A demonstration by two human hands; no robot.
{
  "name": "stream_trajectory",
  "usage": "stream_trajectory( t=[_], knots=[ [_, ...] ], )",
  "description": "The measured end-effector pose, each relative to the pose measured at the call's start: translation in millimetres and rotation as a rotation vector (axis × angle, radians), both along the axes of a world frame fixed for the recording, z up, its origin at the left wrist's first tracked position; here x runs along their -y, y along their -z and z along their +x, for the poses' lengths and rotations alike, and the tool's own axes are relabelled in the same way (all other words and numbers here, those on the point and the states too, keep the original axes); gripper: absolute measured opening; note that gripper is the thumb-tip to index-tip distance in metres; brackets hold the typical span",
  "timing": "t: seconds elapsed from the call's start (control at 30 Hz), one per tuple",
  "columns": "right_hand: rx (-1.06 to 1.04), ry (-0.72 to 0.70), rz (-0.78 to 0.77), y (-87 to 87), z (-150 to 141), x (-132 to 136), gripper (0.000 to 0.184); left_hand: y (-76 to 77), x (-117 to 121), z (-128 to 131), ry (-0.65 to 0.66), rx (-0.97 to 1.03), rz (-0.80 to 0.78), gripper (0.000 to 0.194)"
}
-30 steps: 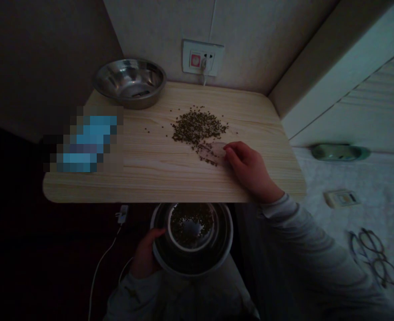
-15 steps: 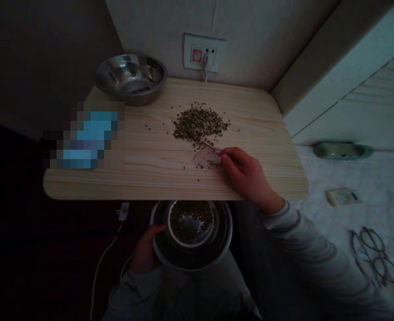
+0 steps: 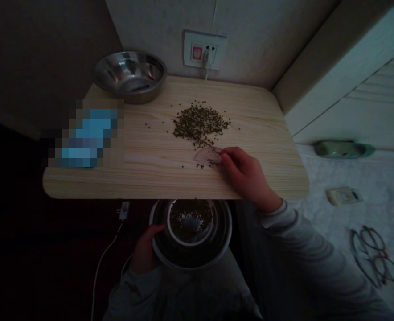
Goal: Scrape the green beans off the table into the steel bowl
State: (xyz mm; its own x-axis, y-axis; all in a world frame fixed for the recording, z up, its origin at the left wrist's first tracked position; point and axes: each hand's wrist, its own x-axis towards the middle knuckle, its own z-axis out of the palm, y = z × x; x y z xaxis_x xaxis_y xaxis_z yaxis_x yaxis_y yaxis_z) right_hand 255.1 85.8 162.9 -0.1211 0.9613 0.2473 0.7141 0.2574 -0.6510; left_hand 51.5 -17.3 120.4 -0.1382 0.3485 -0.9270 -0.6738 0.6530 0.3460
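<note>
My right hand [image 3: 245, 171] is closed, pinching a thin see-through plastic piece [image 3: 202, 155] low over the wooden tabletop. A few small dark beans [image 3: 202, 166] lie beside the piece. Just beyond it spreads a loose heap of the same greenish-brown beans, like mung beans [image 3: 200, 122]. Below the table's front edge, my left hand [image 3: 147, 249] grips the left rim of a steel bowl [image 3: 192, 256] over my lap, thumb on the rim and the other fingers hidden. Many beans [image 3: 190, 211] lie in the bowl's middle. A single bean [image 3: 195, 198] is at the table edge above the bowl.
A second steel bowl [image 3: 130, 78] stands at the table's back left. A blurred-out bright blue screen [image 3: 86, 138] lies at left. Behind is a wall socket [image 3: 204, 51] with a plug. Glasses [image 3: 372, 254] and a remote-like object [image 3: 344, 196] rest on white bedding at right.
The plastic piece has turned slightly in my right hand's fingers. One stray bean has moved from the tabletop towards me to the front edge. My left hand holds its place on the bowl.
</note>
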Motion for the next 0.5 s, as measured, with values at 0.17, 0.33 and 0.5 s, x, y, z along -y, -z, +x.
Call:
stream_trajectory(
  t=[0.17,0.33,0.5],
  knots=[
    [-0.008,-0.003,-0.011,-0.8,2.4,0.5,0.024,-5.1,-2.1,5.7,-0.040,0.043,-0.009,0.031],
    [-0.006,-0.041,-0.022,-1.2,2.1,5.5,0.022,-5.3,0.3,10.2,-0.029,0.072,0.054,0.029],
    [0.001,-0.076,-0.036,-3.6,1.7,13.6,0.022,2.7,4.5,6.6,0.016,0.003,0.149,0.020]
  ],
)
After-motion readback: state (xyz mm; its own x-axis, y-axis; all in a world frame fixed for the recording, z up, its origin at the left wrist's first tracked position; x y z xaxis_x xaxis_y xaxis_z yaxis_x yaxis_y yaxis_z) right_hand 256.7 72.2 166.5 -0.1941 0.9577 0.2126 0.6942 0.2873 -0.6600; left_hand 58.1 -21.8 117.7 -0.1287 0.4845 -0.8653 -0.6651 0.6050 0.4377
